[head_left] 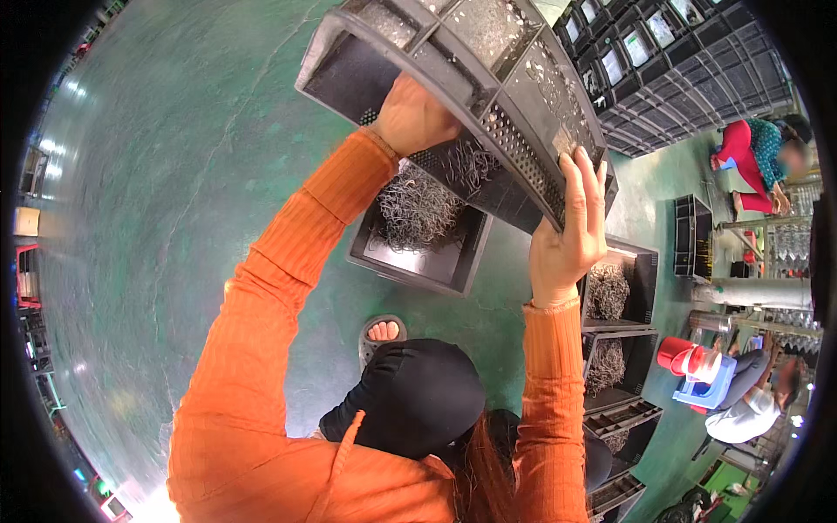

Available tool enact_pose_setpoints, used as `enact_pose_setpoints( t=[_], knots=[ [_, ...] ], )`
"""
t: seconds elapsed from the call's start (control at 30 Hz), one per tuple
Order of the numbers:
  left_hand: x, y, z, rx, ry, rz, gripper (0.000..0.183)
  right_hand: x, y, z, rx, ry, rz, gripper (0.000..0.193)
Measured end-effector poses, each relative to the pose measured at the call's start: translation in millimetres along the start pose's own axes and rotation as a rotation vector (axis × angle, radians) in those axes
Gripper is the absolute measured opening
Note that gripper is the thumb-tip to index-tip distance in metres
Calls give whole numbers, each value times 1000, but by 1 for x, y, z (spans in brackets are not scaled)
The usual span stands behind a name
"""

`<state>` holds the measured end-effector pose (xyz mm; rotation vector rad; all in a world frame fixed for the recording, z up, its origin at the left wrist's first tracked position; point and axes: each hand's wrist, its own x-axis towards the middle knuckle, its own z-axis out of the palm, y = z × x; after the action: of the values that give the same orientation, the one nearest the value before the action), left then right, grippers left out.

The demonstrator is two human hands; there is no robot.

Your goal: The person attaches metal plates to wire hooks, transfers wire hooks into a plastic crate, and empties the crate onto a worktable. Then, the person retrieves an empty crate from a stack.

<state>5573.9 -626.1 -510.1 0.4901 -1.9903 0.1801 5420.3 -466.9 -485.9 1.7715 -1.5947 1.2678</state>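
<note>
A black plastic crate (540,96) is tilted up in front of me, its ribbed, dirt-specked underside showing. My right hand (571,222) grips its right end, fingers laid over the edge. Into the crate's open side reaches my left hand (411,118); the wall hides its fingers, so I cannot tell whether it holds anything. Thin, dark, curly strands (471,166) lie inside the tilted crate near that hand. Below, on the floor, stands another black crate (410,272) with a heap of similar grey strands (417,209) in it.
More black crates (641,318) with strands stand in a row to my right. Stacked black crates (697,96) rise at the far right. Two people (757,166) sit low by racks at the right, near a red bucket (676,355). Green floor (174,174) extends left.
</note>
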Motion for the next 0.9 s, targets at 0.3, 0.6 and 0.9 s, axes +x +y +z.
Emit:
enact_pose_setpoints(
  t=[0.3,0.6,0.9],
  knots=[
    [1,-23,27,105,-168,-193,35,15,2,5,68,-31,15,57],
    [-13,-35,28,56,-177,-35,35,7,10,14,132,-32,-15,57],
    [9,-25,21,51,-297,-139,40,11,17,20,188,-57,126,55]
  ],
)
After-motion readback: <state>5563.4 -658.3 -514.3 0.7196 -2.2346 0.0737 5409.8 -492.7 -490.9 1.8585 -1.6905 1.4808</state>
